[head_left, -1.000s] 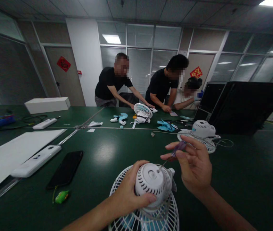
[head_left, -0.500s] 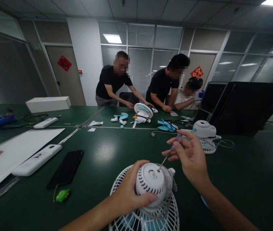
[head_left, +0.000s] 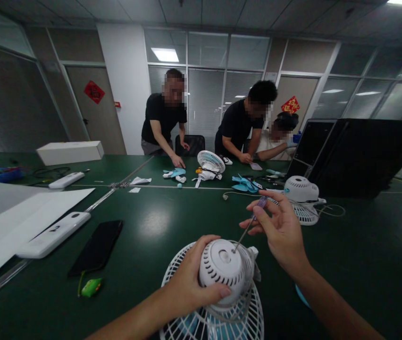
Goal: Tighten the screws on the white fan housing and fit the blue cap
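A white fan lies grille-down at the table's near edge, its slotted motor housing facing up. My left hand is wrapped round the housing from the left, thumb across its near side. In my right hand is a screwdriver with a clear purple handle, pinched between thumb and fingers. Its slanted shaft reaches down to a hole near the right side of the housing's top; the tip is hidden there. Pale blue blades show through the grille below.
A black phone with a green charm and a white power strip lie left. Another fan, blue blades and a third fan are farther back. A black monitor stands right. Several people work across the table.
Both my hands, the screwdriver and the fan stay nearly in place. Across the table, a person's hands have left the far fan; one now reaches to the blue blade at left.
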The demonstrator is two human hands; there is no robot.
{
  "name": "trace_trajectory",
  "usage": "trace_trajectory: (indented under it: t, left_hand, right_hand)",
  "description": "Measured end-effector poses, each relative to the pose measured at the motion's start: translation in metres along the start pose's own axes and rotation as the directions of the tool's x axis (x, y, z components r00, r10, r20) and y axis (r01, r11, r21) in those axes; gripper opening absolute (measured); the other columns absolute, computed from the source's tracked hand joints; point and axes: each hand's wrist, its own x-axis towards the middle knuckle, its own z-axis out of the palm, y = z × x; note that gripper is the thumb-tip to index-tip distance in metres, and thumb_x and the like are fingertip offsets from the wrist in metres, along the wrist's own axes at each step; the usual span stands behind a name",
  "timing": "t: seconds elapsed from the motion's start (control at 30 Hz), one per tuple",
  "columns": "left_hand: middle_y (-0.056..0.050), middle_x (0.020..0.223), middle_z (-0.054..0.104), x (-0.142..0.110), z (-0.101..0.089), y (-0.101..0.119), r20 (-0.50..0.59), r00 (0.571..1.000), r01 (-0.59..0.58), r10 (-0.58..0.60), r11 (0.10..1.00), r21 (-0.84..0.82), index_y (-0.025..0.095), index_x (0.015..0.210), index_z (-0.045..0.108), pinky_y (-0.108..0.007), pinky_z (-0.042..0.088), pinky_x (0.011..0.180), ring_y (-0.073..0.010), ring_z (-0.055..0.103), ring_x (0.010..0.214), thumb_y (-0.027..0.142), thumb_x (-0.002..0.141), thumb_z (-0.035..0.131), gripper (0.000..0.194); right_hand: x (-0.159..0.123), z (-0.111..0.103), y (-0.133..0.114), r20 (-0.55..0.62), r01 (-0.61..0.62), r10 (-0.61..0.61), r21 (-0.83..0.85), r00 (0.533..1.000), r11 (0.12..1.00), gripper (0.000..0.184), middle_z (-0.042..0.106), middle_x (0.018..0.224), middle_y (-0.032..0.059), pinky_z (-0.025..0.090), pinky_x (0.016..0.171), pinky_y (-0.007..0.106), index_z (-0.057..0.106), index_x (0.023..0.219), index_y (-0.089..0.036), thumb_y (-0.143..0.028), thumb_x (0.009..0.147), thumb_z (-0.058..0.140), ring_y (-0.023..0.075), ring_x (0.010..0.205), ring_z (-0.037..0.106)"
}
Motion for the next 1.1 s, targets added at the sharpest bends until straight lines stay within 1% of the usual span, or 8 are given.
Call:
trace_trajectory:
  t: [0.17, 0.3, 0.4, 0.5, 0.6, 0.77, 0.97, 1.1]
  left_hand:
    - [-0.012, 0.124, 0.058, 0.0, 0.001, 0.001, 0.004, 1.0, -0.009, 0.009, 1.0, -0.018, 0.021, 0.133, 0.043, -0.047, 0.039, 0.1, -0.0329, 0.055, 0.113, 0.059, 0.07, 0.074, 0.08]
    - [-0.012, 0.124, 0.058, 0.001, 0.002, 0.003, 0.0, 1.0, -0.013, 0.013, 1.0, -0.018, 0.02, 0.133, 0.043, -0.047, 0.04, 0.099, -0.0325, 0.056, 0.112, 0.059, 0.07, 0.075, 0.08]
    - [-0.013, 0.125, 0.057, 0.002, 0.002, 0.004, 0.004, 1.0, -0.018, 0.018, 1.0, -0.02, 0.02, 0.133, 0.043, -0.047, 0.04, 0.099, -0.0324, 0.056, 0.111, 0.059, 0.07, 0.074, 0.08]
    - [-0.014, 0.126, 0.057, 0.001, 0.001, 0.004, 0.001, 1.0, -0.017, 0.017, 1.0, -0.018, 0.019, 0.133, 0.043, -0.048, 0.04, 0.1, -0.0326, 0.056, 0.112, 0.059, 0.07, 0.074, 0.08]
    - [-0.014, 0.127, 0.057, 0.001, 0.001, 0.003, 0.006, 1.0, -0.014, 0.014, 1.0, -0.025, 0.02, 0.134, 0.043, -0.048, 0.039, 0.101, -0.0327, 0.055, 0.113, 0.058, 0.07, 0.075, 0.081]
    - [-0.012, 0.124, 0.058, 0.001, 0.001, 0.003, 0.011, 1.0, -0.02, 0.02, 0.999, -0.036, 0.021, 0.133, 0.043, -0.046, 0.041, 0.099, -0.0316, 0.056, 0.111, 0.057, 0.07, 0.076, 0.079]
    - [-0.011, 0.12, 0.059, 0.002, 0.001, 0.003, 0.003, 0.999, -0.038, 0.039, 0.998, -0.043, 0.02, 0.132, 0.043, -0.043, 0.043, 0.097, -0.0307, 0.057, 0.108, 0.057, 0.07, 0.075, 0.079]
    - [-0.012, 0.122, 0.059, 0.001, 0.002, 0.001, 0.006, 1.0, -0.021, 0.021, 1.0, 0.003, 0.02, 0.134, 0.042, -0.046, 0.043, 0.098, -0.0319, 0.057, 0.11, 0.058, 0.071, 0.074, 0.08]
  right_hand:
    - [-0.009, 0.0, -0.005, 0.045, 0.268, -0.264, -0.15, 0.964, 0.952, 0.031, 0.065, 0.09, -0.0016, 0.056, 0.044, 0.018, 0.052, 0.115, -0.025, -0.026, 0.088, 0.066, 0.0138, 0.058, 0.072]
    - [-0.012, 0.002, -0.009, 0.16, 0.494, -0.467, -0.31, 0.87, 0.813, 0.04, 0.067, 0.095, -0.0021, 0.061, 0.055, 0.019, 0.052, 0.126, -0.029, -0.015, 0.09, 0.062, 0.0103, 0.062, 0.072]
    - [-0.013, 0.006, -0.019, 0.301, 0.602, -0.522, -0.365, 0.798, 0.71, 0.042, 0.069, 0.101, 0.0005, 0.062, 0.065, 0.021, 0.05, 0.134, -0.028, -0.014, 0.095, 0.054, 0.0096, 0.07, 0.072]
    - [-0.012, 0.01, -0.03, 0.38, 0.639, -0.518, -0.366, 0.767, 0.677, 0.036, 0.068, 0.109, 0.0026, 0.062, 0.077, 0.024, 0.054, 0.129, -0.025, -0.011, 0.097, 0.047, 0.0111, 0.086, 0.072]
    - [-0.01, 0.01, -0.036, 0.369, 0.622, -0.509, -0.339, 0.778, 0.706, 0.029, 0.068, 0.104, 0.0014, 0.063, 0.073, 0.023, 0.059, 0.119, -0.025, -0.01, 0.095, 0.052, 0.011, 0.083, 0.072]
    - [-0.009, 0.003, -0.03, 0.237, 0.608, -0.56, -0.342, 0.794, 0.717, 0.025, 0.064, 0.094, -0.0006, 0.061, 0.057, 0.021, 0.062, 0.105, -0.025, -0.016, 0.083, 0.073, 0.0109, 0.07, 0.068]
    - [-0.009, 0.001, -0.023, 0.245, 0.515, -0.465, -0.208, 0.851, 0.832, 0.023, 0.067, 0.103, 0.0021, 0.065, 0.071, 0.029, 0.061, 0.113, -0.026, -0.013, 0.096, 0.053, 0.0145, 0.083, 0.073]
    - [-0.006, 0.003, -0.018, 0.178, 0.497, -0.467, -0.212, 0.866, 0.841, 0.027, 0.065, 0.094, -0.0012, 0.064, 0.065, 0.026, 0.061, 0.113, -0.028, -0.013, 0.091, 0.062, 0.0127, 0.074, 0.072]
